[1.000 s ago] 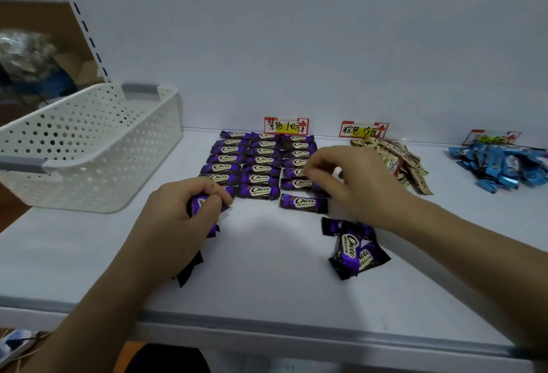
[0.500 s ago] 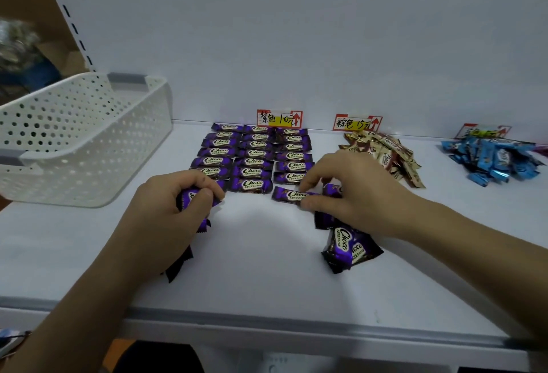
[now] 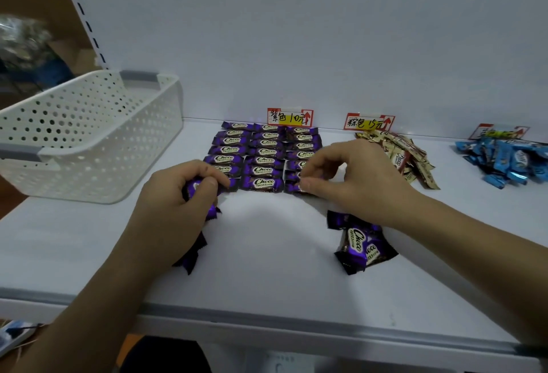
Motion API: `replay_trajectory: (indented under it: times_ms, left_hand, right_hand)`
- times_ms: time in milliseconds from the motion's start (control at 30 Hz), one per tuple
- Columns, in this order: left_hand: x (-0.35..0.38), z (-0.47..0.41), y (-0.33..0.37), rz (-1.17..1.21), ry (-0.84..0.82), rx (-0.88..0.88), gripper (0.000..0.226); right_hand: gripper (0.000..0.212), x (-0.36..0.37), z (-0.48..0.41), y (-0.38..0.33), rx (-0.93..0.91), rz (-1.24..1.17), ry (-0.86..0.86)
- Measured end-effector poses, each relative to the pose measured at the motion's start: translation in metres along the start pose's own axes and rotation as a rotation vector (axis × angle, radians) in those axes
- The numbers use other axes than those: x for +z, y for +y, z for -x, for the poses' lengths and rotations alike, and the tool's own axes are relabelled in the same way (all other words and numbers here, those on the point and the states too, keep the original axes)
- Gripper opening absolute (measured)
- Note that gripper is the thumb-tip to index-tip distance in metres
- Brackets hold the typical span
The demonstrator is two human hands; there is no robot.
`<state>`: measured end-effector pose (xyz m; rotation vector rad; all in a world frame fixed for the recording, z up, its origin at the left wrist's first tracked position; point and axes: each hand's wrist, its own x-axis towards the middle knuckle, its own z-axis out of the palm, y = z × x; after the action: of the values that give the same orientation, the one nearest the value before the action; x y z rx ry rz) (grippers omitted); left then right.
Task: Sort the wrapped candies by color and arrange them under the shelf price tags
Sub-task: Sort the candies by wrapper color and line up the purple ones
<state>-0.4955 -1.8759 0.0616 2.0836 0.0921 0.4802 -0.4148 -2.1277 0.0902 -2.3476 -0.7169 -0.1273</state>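
Lit dimly and evenly, with a cool bluish-violet cast over the back panel point(image 3: 326, 31) and the shelf point(image 3: 267, 254). Shaded softly, without hard edges, beneath the left hand point(image 3: 178, 203) and the right hand point(image 3: 350, 182), with a paler patch between them. Glinting faintly on the foil of the blue candies point(image 3: 504, 159) and the purple candies point(image 3: 360, 248). Bent by the wide lens toward the edges, as at the slotted upright point(image 3: 83, 16) and the front lip point(image 3: 296, 325). Smeared out of focus at far left behind the basket point(image 3: 89, 141); soft and slightly noisy throughout, with print on the price tags point(image 3: 290, 117) only partly legible.
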Motion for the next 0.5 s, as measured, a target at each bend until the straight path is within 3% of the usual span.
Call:
replay_trajectory:
  times_ms: [67,233,333,500]
  left_hand:
    - [0.001,-0.006,-0.002,0.115,0.094,-0.077,0.03]
    - [0.001,-0.013,0.007,0.294,0.327,-0.082,0.022]
    - [0.001,-0.015,0.007,0.444,0.437,-0.11,0.017]
    - [-0.007,-0.016,0.011,0.696,0.543,-0.207,0.014]
  right_hand:
    - [0.008,0.007,-0.001,-0.022,-0.021,-0.155,-0.026]
    - [0.042,0.044,-0.003,-0.085,0.087,-0.497,-0.367]
    - [0.044,0.059,-0.006,-0.098,0.063,-0.604,-0.333]
    - [0.023,0.054,-0.009,-0.1,0.075,-0.581,-0.238]
